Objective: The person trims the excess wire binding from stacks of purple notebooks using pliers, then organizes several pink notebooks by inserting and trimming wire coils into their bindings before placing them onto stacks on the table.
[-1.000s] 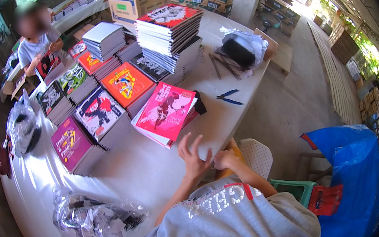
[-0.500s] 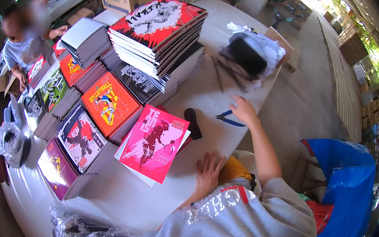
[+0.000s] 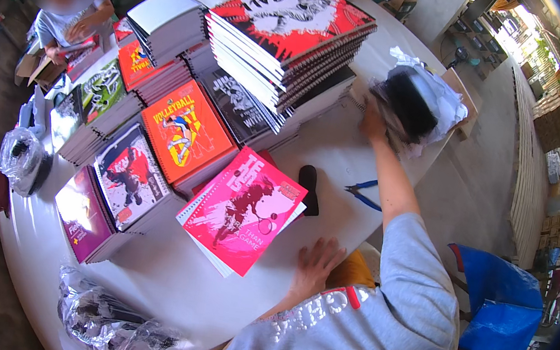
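My left hand (image 3: 317, 267) lies flat with spread fingers on the table edge, right of a pink notebook (image 3: 248, 206) with a tennis player on its cover. White sheets or covers stick out under that notebook. My right hand (image 3: 373, 122) reaches far across the table to dark spiral binding coils (image 3: 353, 101), between a tall notebook stack and a black bundle in plastic (image 3: 407, 105). Its fingers are too small and blurred to tell whether they grip a coil. Pliers with blue handles (image 3: 364, 192) lie open below my right forearm. A black elongated object (image 3: 307, 189) lies beside the pink notebook.
Stacks of spiral notebooks, including a tall red-covered stack (image 3: 292, 19) and an orange-covered one (image 3: 188, 129), fill the table's left and middle. Clear plastic wrap (image 3: 108, 322) lies near front left. Another person (image 3: 69, 16) handles something across the table. A blue sheet (image 3: 500, 321) hangs at right.
My right hand has moved from near the pliers away from me to the coils. My left hand stays on the table edge. The view has shifted.
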A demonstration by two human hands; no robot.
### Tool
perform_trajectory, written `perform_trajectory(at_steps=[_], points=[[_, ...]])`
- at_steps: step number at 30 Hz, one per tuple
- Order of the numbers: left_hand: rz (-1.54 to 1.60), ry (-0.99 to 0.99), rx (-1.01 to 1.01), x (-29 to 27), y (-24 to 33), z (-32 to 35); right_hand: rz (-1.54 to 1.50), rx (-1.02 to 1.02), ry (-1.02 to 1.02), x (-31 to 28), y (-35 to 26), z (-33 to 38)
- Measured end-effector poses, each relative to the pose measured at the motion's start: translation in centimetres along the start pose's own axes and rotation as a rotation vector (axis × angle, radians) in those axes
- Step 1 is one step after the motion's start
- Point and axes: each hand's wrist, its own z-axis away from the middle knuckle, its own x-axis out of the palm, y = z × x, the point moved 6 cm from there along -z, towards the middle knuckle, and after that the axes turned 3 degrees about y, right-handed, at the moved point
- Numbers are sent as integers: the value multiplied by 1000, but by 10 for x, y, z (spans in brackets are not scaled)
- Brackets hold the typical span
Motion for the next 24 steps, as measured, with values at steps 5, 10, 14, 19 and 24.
perform_trajectory(at_steps=[5,10,14,19,24], points=[[3,-30,-59,-6,-3,-4,-110,179,-288,-71,-2,-19],[15,-89,-88,-10,-1,-5,-450,48,-207,-88,34,-48],[6,-23,-196,-9,-3,6,-913,87,-437,-122,-42,8],[39,-100,-132,-16,6,-11,-1365,-323,-738,-116,-131,113],[-148,-93,-186,-7,8,-6,-808,-794,-613,-78,-235,154]])
